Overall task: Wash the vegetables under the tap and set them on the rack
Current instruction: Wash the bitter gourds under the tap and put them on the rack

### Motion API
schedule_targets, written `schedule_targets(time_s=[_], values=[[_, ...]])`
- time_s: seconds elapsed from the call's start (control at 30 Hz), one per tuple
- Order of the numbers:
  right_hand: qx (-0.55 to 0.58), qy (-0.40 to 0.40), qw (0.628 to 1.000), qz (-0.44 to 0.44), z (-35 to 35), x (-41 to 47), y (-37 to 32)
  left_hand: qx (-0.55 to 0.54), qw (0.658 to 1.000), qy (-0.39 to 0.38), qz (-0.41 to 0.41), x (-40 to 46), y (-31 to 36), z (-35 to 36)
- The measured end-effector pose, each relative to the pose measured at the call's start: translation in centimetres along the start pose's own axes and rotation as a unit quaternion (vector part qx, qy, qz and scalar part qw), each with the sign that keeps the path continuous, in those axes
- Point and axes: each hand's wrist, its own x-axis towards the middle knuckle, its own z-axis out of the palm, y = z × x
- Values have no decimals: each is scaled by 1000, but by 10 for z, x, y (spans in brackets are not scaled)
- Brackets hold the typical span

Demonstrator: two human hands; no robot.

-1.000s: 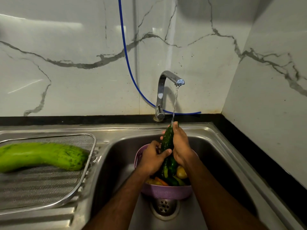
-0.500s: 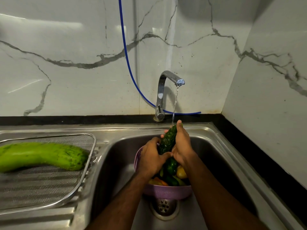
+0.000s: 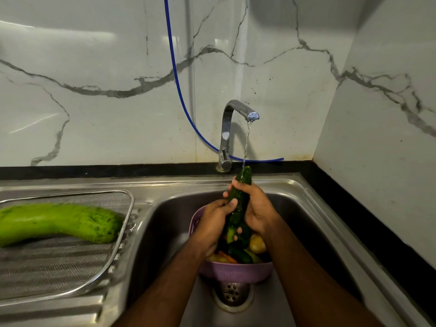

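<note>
Head view, both hands (left hand [image 3: 213, 220], right hand [image 3: 256, 208]) gripping cucumber [image 3: 238, 204] under tap [image 3: 236, 123]

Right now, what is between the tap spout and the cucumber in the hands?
Only a thin stream of water runs from the tap to the cucumber tip, as the head view shows.

A single wide-angle head camera looks forward and down from close above the stainless steel sink basin [image 3: 306, 220], facing the white marble-veined back wall [image 3: 94, 67]. Both bare forearms enter from the near edge. The chrome curved tap [image 3: 230, 128] stands far centre, the wire mesh draining rack [image 3: 70, 256] lies left, and a side wall closes the right.
</note>
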Motion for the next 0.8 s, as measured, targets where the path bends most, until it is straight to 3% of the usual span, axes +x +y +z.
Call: schedule_targets(time_s=[0.1, 0.27, 0.53, 0.67, 0.8], values=[[9, 31, 999, -25, 0, 3, -1, -8, 999, -6, -46, -1, 3, -4], [-7, 89, 995, -51, 1, 3, -4, 1, 998, 6, -55, 1, 0, -4], [15, 88, 995, -35, 6, 0, -1, 97, 974, 146, 141, 12, -7, -6], [97, 87, 991, -10, 4, 0, -3, 47, 987, 139, 69, 11, -8, -5], [131, 94, 986, -41, 2, 1, -7, 72, 995, 67, 30, 11, -15, -10]])
